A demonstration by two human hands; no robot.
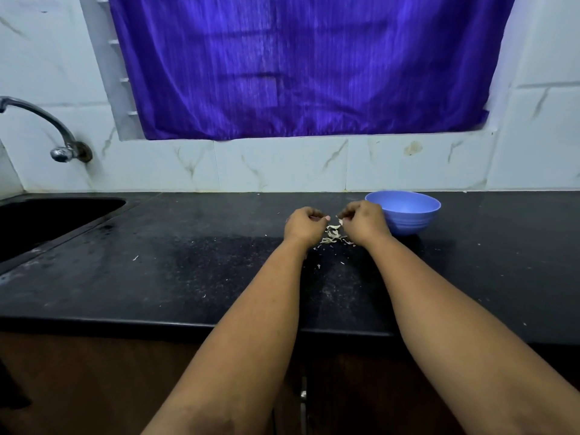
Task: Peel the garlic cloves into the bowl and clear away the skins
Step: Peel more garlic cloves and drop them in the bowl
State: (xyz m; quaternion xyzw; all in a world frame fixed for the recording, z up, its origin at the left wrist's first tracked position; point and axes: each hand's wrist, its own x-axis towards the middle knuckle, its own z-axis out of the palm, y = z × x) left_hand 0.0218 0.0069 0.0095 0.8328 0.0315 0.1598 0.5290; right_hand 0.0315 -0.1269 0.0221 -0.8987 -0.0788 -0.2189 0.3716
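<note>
Garlic skins piling loose on counter beside bowl, left hand and right hand curled, apparently pinching small pieces, peeling seemingly ongoing, clearing outstanding

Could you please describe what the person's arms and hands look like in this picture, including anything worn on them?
Both forearms are bare from the bottom edge of the picture up to the wrists; no sleeve shows. The left hand and right hand wear no gloves, and no watch, bracelet or ring can be seen on them. The fingernails look short and unpainted, though they are small in this view.
</note>
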